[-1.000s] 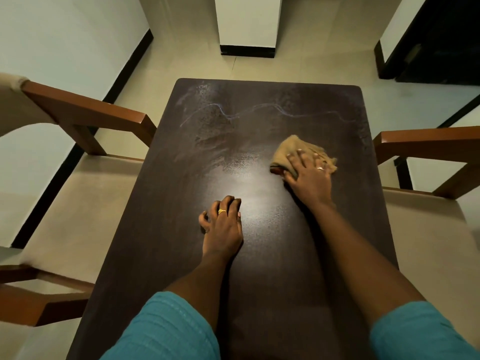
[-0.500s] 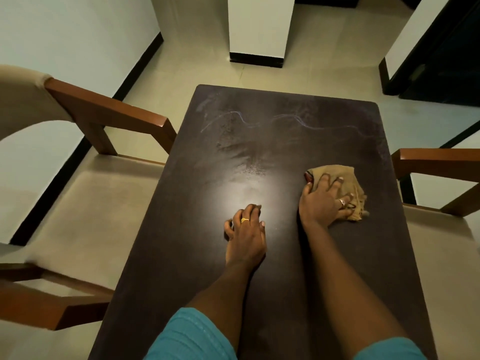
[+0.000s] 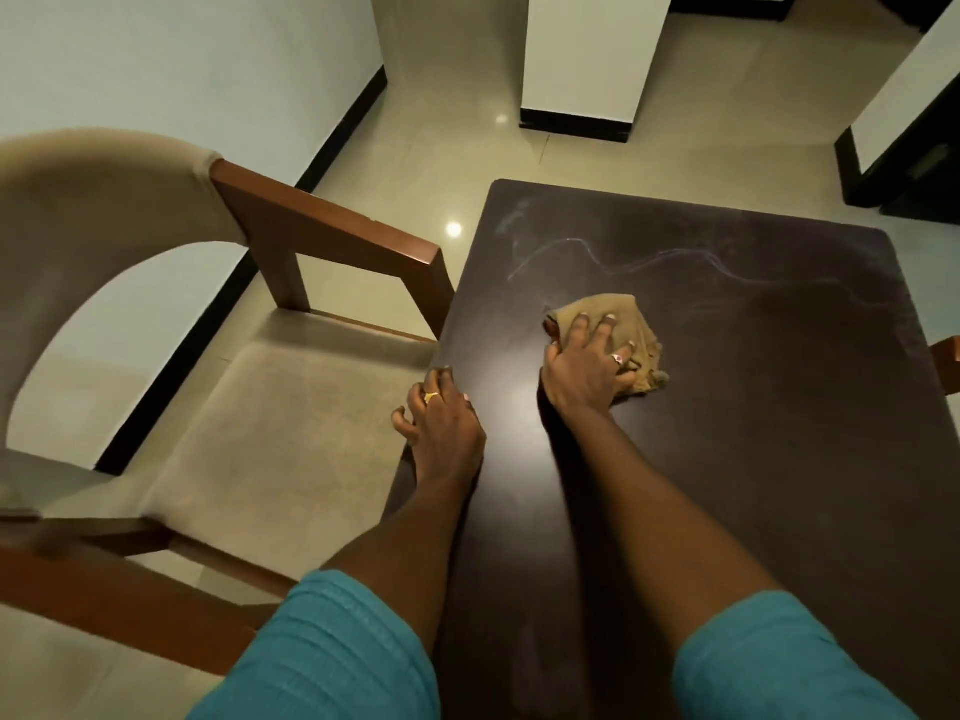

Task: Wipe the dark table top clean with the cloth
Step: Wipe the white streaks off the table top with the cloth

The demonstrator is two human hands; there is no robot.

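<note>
Basically, the right hand (image 3: 589, 368) is pressing flat, fingers spread, on the bunched tan cloth (image 3: 615, 337), pinning it to the dark table top (image 3: 753, 459) a bit left of the middle. The left hand (image 3: 441, 426) is holding nothing, fingers loosely curled over the table's left edge, bracing beside the wooden chair (image 3: 322, 236). The key relation: a wavy pale chalky line (image 3: 649, 262) and a smudge (image 3: 511, 220) are lying beyond the cloth, toward the far edge, with the line's long axis running left to right across the table. Judging by that, the right hand is the nearer one and probably needs pushing forward, then sweeping sideways. No brands, labels or readable writing are showing anywhere.
</note>
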